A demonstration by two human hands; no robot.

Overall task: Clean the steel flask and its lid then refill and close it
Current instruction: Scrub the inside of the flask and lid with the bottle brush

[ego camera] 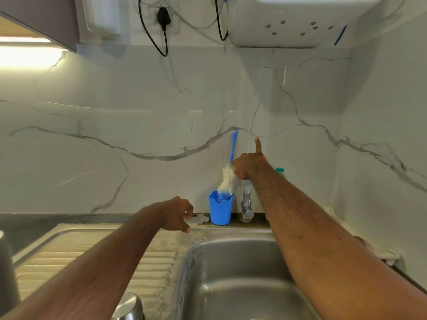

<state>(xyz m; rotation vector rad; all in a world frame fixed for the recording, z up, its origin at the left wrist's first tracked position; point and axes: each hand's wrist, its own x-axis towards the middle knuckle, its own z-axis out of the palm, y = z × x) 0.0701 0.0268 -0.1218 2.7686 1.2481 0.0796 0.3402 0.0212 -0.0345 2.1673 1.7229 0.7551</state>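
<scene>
A shiny steel flask (129,307) sits at the near edge, left of the sink (231,262). Right hand (248,165) grips a blue-handled brush (227,174) standing in a far blue cup (220,210); left hand (176,213) hangs loosely curled, holding nothing.

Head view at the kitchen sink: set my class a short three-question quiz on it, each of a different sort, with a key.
1. True or false: the bottle brush has its bristle end in the blue cup.
2. Which of the hands grips the brush? A) left hand B) right hand C) both
3. Fill in: the blue cup stands just left of the ____ behind the sink.

Key: 1 true; 2 B, at the brush's wire stem, thumb raised, while the left hand hovers with loosely curled fingers, holding nothing; 3 tap.
</scene>
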